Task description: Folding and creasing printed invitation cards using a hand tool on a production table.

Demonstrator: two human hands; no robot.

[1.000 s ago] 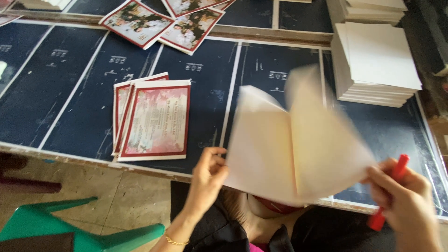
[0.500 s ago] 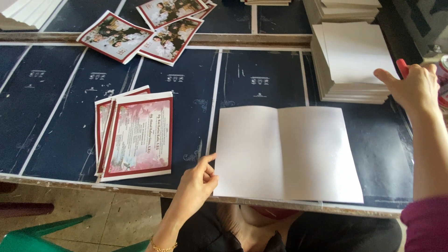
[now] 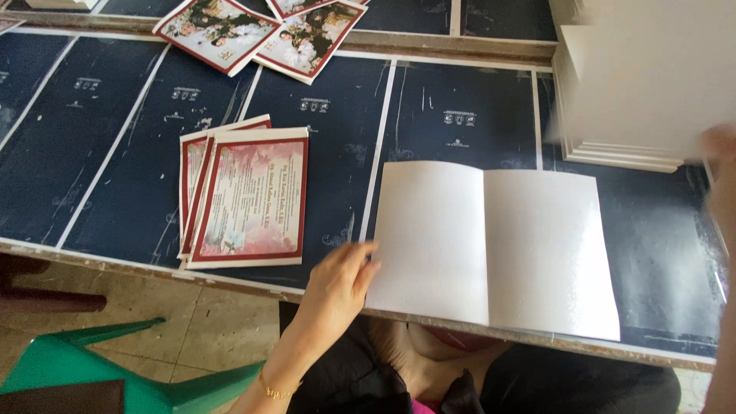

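Head view: left hand (image 3: 337, 287) fingers (image 3: 366, 257) loosely rest on an open white card (image 3: 491, 245); blurred right hand (image 3: 721, 180) grasps a white sheet (image 3: 652, 77); red-bordered cards (image 3: 245, 195) lie nearby on the dark tabletop (image 3: 115, 153).

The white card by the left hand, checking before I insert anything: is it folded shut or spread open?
Spread open: the white card lies flat, both panels and its centre crease showing.

Tabletop (image 3: 115, 153) covered in dark blue printed sheets with white lines. Open white folded card (image 3: 491, 238) lies flat at near edge, just right of left hand (image 3: 337, 287), fingertips touching its left margin. Small stack of red-bordered cards (image 3: 241, 199) lies left of and beyond that hand. Photo-printed cards (image 3: 261, 31) fanned out at far side. Pile of white sheets (image 3: 613, 149) far right, near blurred right hand (image 3: 721, 180).
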